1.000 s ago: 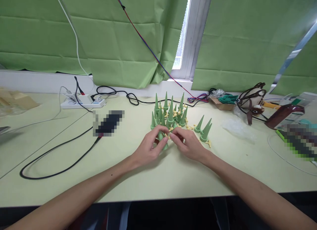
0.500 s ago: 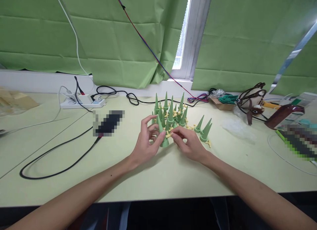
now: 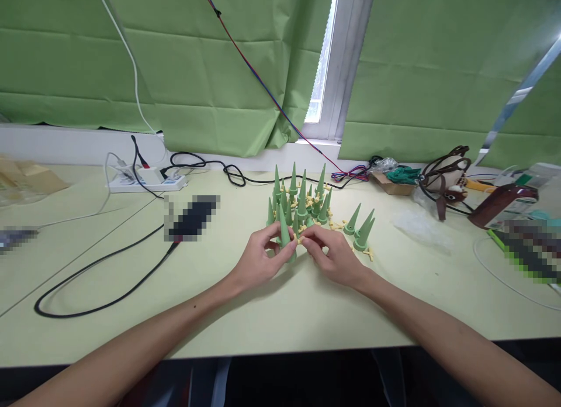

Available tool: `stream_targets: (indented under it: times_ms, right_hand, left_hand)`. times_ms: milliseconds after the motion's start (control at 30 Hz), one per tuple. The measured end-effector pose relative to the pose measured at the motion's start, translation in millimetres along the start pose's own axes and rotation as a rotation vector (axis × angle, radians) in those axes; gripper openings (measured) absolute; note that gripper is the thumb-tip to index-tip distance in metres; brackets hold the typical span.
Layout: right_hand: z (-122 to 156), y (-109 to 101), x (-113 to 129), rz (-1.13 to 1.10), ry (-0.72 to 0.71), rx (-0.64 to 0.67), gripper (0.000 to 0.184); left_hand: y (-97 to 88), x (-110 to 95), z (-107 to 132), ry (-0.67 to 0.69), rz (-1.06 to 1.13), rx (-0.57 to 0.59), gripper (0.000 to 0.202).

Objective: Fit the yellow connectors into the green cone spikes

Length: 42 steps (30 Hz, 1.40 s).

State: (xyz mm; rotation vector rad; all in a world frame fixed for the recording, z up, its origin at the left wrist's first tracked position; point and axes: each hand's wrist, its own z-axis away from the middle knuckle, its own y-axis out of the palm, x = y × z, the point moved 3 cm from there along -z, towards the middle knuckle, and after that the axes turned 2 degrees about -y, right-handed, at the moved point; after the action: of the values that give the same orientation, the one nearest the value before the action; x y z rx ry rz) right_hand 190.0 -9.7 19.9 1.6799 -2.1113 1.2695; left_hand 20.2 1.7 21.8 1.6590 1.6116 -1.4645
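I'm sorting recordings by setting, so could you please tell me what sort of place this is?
Probably an indoor desk workspace: it has a pale tabletop, a white power strip and green curtains beside a window.

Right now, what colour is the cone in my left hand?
The cone in your left hand is green; the head view shows it.
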Motion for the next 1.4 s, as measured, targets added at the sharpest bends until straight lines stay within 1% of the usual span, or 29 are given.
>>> stream_targets:
  times_ms: [433, 533, 667, 733, 1000, 1200, 1400]
  right_hand:
    - [-1.2, 2.6, -5.9, 0.058, 0.035, 0.063, 0.036]
    - [-0.3, 2.5, -6.4, 0.029, 0.06, 0.054, 0.032]
    - [1.4, 2.9, -5.1, -0.065, 0.069, 0.089, 0.018]
    - [1.8, 2.5, -4.3, -0.071, 0.064, 0.096, 0.016]
    - [0.0, 0.6, -3.4, 0.011, 0.025, 0.08, 0.022]
    - [-0.1, 1.7, -6.5, 0.036, 0.008, 0.086, 0.031]
    - [0.5, 3.3, -7.7, 0.037, 0.029, 0.087, 0.035]
  left_hand:
    - [1.6, -1.6, 0.5, -0.002, -0.025, 0.037, 0.02]
    - [1.2, -2.1, 0.4, 0.001, -0.018, 0.03, 0.019]
    - [0.4, -3.0, 0.1, -0.02, -0.007, 0.015, 0.02]
    - [0.4, -3.7, -0.1, -0.021, -0.005, 0.016, 0.021]
    - [1.8, -1.6, 0.2, -0.021, 0.015, 0.045, 0.022]
    - [2.3, -1.4, 0.6, -0.019, 0.003, 0.06, 0.019]
    - [2.1, -1.9, 0.9, -0.015, 0.012, 0.064, 0.017]
